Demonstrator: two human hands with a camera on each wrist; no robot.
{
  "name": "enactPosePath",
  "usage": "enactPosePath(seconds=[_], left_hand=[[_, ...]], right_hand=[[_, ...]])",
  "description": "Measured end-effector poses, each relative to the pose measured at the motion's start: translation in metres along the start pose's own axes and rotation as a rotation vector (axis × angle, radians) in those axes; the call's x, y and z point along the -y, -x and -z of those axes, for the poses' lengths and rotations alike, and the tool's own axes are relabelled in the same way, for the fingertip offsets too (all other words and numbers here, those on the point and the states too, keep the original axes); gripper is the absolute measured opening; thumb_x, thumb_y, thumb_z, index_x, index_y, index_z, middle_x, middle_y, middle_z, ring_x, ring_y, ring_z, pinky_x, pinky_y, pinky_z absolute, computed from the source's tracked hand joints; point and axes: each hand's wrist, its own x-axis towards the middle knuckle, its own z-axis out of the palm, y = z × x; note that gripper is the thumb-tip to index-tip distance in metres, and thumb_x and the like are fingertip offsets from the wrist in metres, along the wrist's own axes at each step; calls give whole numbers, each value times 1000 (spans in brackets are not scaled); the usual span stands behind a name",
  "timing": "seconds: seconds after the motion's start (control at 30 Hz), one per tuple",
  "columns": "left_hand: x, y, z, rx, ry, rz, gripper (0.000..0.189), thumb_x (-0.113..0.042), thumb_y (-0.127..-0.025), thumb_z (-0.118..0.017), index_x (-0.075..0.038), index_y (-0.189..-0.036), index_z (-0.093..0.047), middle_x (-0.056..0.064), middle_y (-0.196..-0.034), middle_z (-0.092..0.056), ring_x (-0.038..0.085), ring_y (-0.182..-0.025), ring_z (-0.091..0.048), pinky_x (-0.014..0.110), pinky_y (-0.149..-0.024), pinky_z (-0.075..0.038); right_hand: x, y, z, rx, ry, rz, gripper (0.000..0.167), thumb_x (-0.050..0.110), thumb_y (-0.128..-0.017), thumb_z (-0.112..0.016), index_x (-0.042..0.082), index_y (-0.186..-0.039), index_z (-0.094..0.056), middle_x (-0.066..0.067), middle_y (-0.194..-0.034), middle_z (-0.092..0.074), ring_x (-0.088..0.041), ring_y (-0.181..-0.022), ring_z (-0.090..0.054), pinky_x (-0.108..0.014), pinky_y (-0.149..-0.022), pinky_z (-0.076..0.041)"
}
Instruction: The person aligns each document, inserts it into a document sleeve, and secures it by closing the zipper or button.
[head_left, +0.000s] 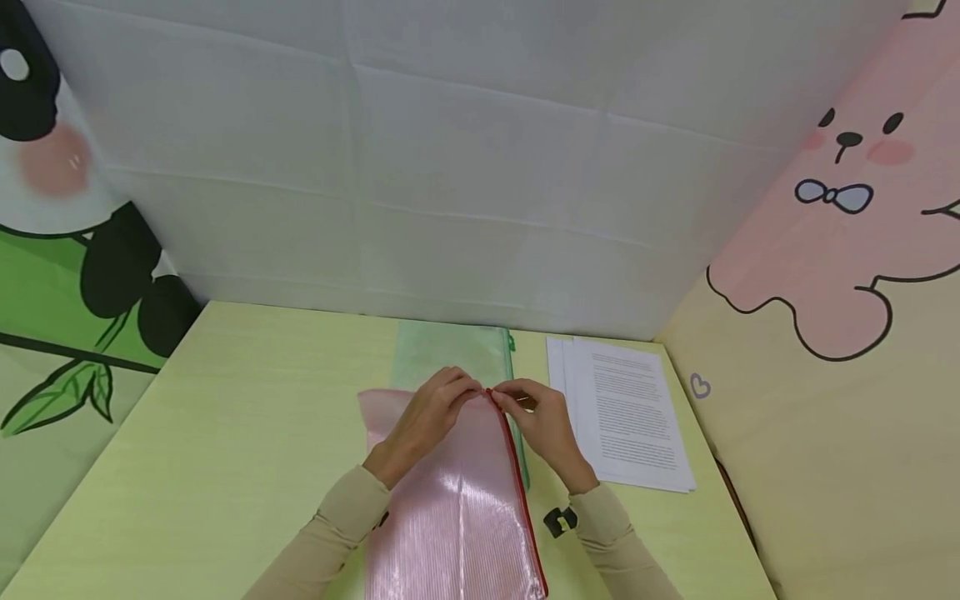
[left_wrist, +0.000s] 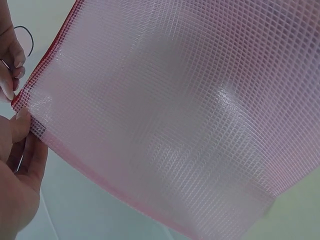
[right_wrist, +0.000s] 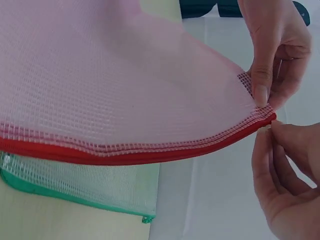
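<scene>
A pink translucent mesh zipper pouch [head_left: 450,508] is held up at its far right corner, its red zipper [right_wrist: 115,156] running down the right side. My left hand [head_left: 433,414] pinches the short edge beside that corner between thumb and fingers; in the left wrist view the left hand [left_wrist: 22,165] grips the mesh just below the zipper's end. My right hand [head_left: 543,421] pinches the very end of the red zipper. In the right wrist view the right hand [right_wrist: 287,172] has thumb and fingertip together there, hiding what lies between them. The zipper looks closed along its visible length.
A green mesh zipper pouch [head_left: 450,350] lies flat behind and partly under the pink one. To the right is a stack of printed sheets [head_left: 630,417]. The pale yellow table [head_left: 247,450] meets a white back wall [head_left: 450,208] and patterned side walls.
</scene>
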Motion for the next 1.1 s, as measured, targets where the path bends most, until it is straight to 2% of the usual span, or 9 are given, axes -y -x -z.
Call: enactPosePath(seconds=[0.13, 0.27, 0.6, 0.77, 1.1], left_hand=[[0, 0, -1, 4, 13, 11, 10, 4, -88, -75, -1, -97, -75, 6, -93, -69, 22, -89, -64, 32, -78, -58], [1, 1, -2, 6, 34, 15, 11, 6, -87, -76, -1, -95, -74, 5, -92, -69, 22, -89, -64, 32, -78, -57], [-1, 0, 0, 1, 75, 4, 7, 4, -91, -73, 0, -96, -75, 9, -93, -70, 23, -89, -65, 33, -78, -58], [-1, -2, 1, -12, 71, -14, 8, 6, -89, -74, 1, -95, -77, 9, -92, -70, 23, -87, -65, 31, -76, -58], [-2, -1, 2, -28, 60, -33, 6, 5, -87, -76, 1, -92, -78, 7, -90, -69, 22, -85, -65, 30, -73, -58]], right_hand=[[0, 1, 1, 11, -19, -79, 7, 15, -97, -73, 13, -101, -79, 1, -93, -76, -17, -85, -73, -28, -72, -59], [1, 3, 1, 15, -43, -115, 7, 14, -97, -73, 11, -100, -79, -1, -90, -76, -20, -82, -72, -27, -70, -59], [1, 3, 3, 7, -38, -126, 7, 14, -95, -75, 10, -98, -80, -1, -88, -76, -22, -78, -74, -26, -68, -59], [2, 2, 3, 1, -27, -128, 7, 13, -95, -75, 9, -98, -80, -2, -88, -77, -22, -77, -74, -26, -67, -60], [1, 4, 3, 11, -26, -136, 6, 9, -94, -75, 7, -96, -80, -2, -86, -76, -14, -74, -72, -26, -67, -60]])
